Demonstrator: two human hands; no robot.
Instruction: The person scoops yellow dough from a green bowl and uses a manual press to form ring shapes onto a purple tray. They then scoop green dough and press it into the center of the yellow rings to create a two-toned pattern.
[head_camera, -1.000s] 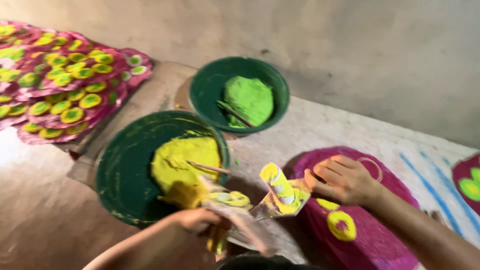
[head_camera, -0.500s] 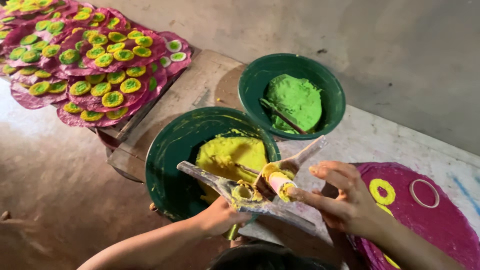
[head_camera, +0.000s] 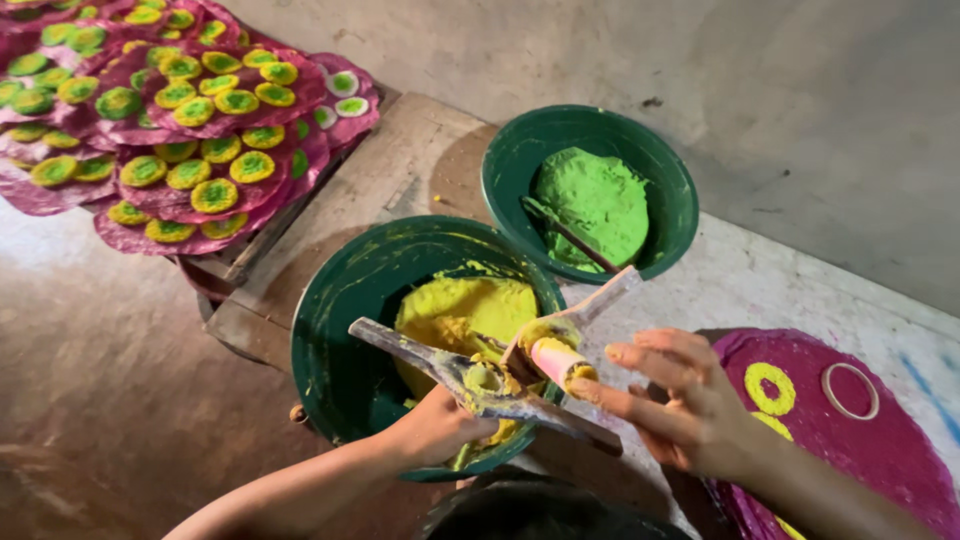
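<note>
The left hand (head_camera: 435, 432) is gripping a paste-smeared flat stick (head_camera: 470, 380) over the green basin (head_camera: 335, 330) holding yellow paste (head_camera: 450, 310); the right hand (head_camera: 680, 405) is pinching a pink roller (head_camera: 555, 358). A second green basin (head_camera: 665, 180) is holding green paste (head_camera: 595, 200).

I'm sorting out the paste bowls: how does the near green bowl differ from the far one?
The near bowl holds yellow paste; the far bowl holds green paste. The near bowl's inner wall is smeared yellow, the far bowl's looks cleaner. The left hand is at the near bowl's rim; no hand touches the far bowl. Both are round, dark green.
</note>
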